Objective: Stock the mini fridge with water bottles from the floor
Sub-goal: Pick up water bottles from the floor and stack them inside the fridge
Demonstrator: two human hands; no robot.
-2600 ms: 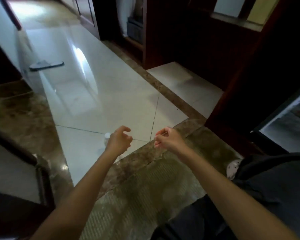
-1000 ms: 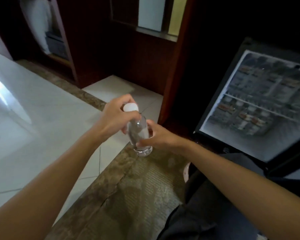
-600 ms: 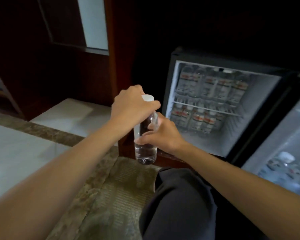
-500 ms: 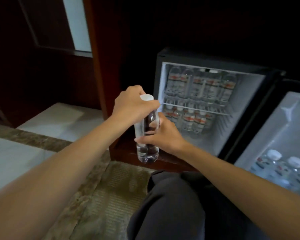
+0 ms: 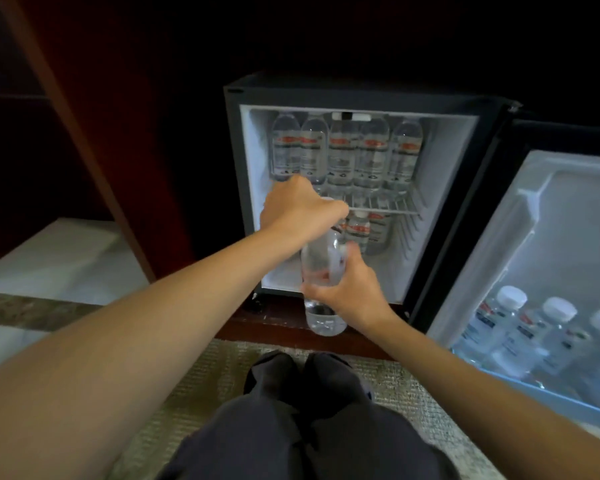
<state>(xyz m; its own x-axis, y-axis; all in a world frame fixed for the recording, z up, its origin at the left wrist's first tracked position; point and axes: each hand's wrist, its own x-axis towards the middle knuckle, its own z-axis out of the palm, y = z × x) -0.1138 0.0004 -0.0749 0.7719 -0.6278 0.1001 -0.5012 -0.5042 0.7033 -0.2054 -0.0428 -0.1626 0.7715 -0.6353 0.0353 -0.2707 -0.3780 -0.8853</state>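
A: Where's the bottle (image 5: 321, 271)?

B: Upright, in front of the open fridge (image 5: 361, 98), low by its bottom edge. Both hands on it.

A: Fingers?

B: My left hand (image 5: 298, 209) is wrapped over the cap end, my right hand (image 5: 347, 292) clamped round the middle.

A: Fridge contents?

B: A row of bottles on the wire shelf (image 5: 388, 207), a few under it, more in the door (image 5: 541, 271) rack at right.

A: You?

B: My knees (image 5: 305, 386) are just below the bottle.

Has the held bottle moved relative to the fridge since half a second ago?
Yes. The bottle now overlaps the fridge opening's lower left; earlier it hung left of it.
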